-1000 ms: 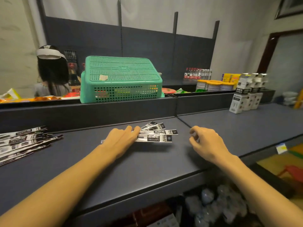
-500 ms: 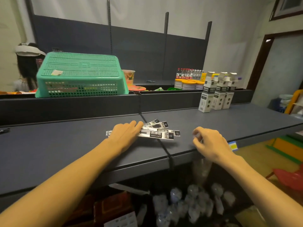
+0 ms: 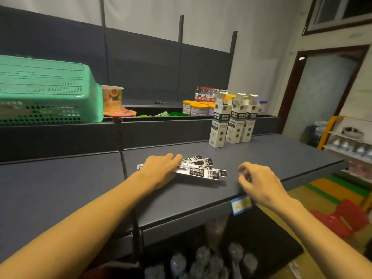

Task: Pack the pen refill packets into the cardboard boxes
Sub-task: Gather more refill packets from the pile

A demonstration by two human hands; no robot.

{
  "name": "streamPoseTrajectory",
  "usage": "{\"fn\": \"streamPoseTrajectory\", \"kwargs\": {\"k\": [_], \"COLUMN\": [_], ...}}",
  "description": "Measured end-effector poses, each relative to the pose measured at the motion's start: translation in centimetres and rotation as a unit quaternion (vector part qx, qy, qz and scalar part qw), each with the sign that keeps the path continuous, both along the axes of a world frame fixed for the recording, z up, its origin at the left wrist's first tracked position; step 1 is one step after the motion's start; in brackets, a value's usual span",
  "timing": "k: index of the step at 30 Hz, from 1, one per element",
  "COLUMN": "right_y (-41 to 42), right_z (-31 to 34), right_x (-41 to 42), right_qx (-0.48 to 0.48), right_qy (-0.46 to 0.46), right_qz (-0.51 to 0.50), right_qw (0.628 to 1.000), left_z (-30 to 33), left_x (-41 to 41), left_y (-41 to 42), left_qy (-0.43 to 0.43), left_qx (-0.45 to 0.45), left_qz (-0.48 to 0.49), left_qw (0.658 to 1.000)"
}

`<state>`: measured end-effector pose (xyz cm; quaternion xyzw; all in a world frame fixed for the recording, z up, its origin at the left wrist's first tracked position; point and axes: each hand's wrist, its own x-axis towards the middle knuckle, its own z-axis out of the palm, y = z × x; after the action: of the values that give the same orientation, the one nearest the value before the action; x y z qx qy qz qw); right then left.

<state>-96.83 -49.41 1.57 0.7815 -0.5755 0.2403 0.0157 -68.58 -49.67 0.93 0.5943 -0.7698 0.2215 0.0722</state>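
Left hand: we see our left hand lying flat, fingers straight, pressing on the pen refill packets.
Right hand: our right hand hovers at 3 o'clock of the packets, fingers loosely curled, holding nothing.
Packets: fanned on the dark shelf, near its front edge.
Cardboard boxes: three cardboard boxes stand upright, flaps open, at 1 o'clock of the packets, well apart.
Basket: we see a green basket upturned at 10 o'clock.

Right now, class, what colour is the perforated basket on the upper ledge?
Green, a mint shade; the basket shows best in the head view, at far left.
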Motion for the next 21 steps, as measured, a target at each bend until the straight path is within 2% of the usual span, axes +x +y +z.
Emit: {"fn": "streamPoseTrajectory", "kwargs": {"k": [9, 15, 18, 21], "right_y": [-10.4, -15.1, -17.4, -19.6], "right_z": [1.5, 1.4, 1.8, 2.0], "right_x": [-1.3, -1.7, -2.1, -2.8], "right_qx": [0.002, -0.011, -0.028, -0.038], "right_qy": [0.007, -0.012, -0.033, -0.048], "right_qz": [0.019, 0.047, 0.069, 0.097], "right_qw": [1.000, 0.999, 0.997, 0.993], "left_z": [0.2, 0.0, 0.8, 1.0], "left_x": [-2.5, -3.8, -4.5, -5.3], "left_y": [-8.1, -10.7, -11.3, -11.7], "left_qy": [0.071, 0.134, 0.181, 0.192], "left_qx": [0.063, 0.098, 0.170, 0.211], "left_qz": [-0.045, -0.057, -0.033, -0.008], "left_qw": [0.995, 0.984, 0.968, 0.959]}}
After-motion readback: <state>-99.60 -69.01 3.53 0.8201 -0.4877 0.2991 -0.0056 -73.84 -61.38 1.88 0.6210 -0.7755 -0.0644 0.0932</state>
